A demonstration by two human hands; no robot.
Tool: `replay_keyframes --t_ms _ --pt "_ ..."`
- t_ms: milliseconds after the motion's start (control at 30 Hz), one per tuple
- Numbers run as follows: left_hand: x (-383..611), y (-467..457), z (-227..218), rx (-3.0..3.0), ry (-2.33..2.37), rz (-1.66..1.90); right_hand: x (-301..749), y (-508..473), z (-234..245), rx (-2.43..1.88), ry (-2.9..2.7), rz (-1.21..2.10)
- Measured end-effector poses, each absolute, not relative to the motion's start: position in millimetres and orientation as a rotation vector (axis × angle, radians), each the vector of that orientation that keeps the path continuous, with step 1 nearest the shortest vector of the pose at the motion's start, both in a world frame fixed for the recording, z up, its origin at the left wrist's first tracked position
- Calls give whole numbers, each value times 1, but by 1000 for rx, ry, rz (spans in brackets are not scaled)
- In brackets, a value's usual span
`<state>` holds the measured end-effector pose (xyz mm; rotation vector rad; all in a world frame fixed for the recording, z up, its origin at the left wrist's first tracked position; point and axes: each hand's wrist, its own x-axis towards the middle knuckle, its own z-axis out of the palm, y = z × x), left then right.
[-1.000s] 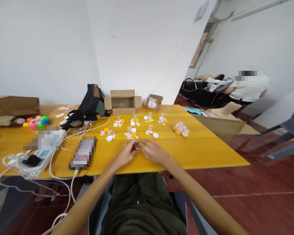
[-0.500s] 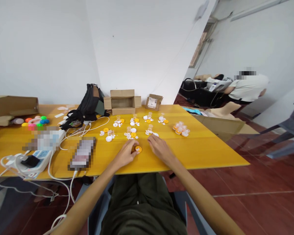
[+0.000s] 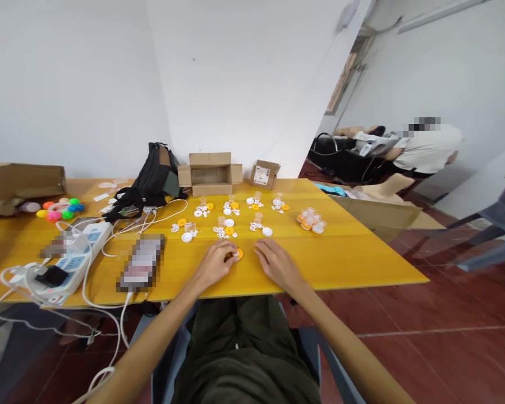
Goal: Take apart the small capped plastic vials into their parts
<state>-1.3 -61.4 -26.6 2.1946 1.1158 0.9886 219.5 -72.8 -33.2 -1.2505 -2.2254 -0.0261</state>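
Orange and small, the round cap (image 3: 238, 253) lies on the yellow counter (image 3: 353, 255) right at the fingertips of your left hand (image 3: 214, 264), near the front edge. That hand is curled loosely, thumb and first fingers pinched on the cap's near side and touching it while it rests on the wood. Your right hand (image 3: 278, 264) lies just to the right of the cap, apart from it, fingers spread flat and relaxed on the counter, holding nothing. Just beyond the cap sit little heaps of white and orange parts (image 3: 227, 227) in rows. A phone (image 3: 142, 262) lies to the left of your left hand, and a power strip (image 3: 69, 264) with white cables beyond that. A black bag (image 3: 154, 179) and an open cardboard box (image 3: 210, 174) stand at the back by the wall.
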Motion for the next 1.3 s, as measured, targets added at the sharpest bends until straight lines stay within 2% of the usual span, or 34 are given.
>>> replay_keyframes --t_ms 167,333,1300 --pt "-2 -61 -26 2135 1091 973 201 -84 -30 -1128 -2211 267" --pt "-2 -60 -25 2049 1055 992 193 -81 -31 -1083 -2210 382" --pt "-10 -61 -13 1781 1000 990 188 -85 -30 -1014 -2191 312"
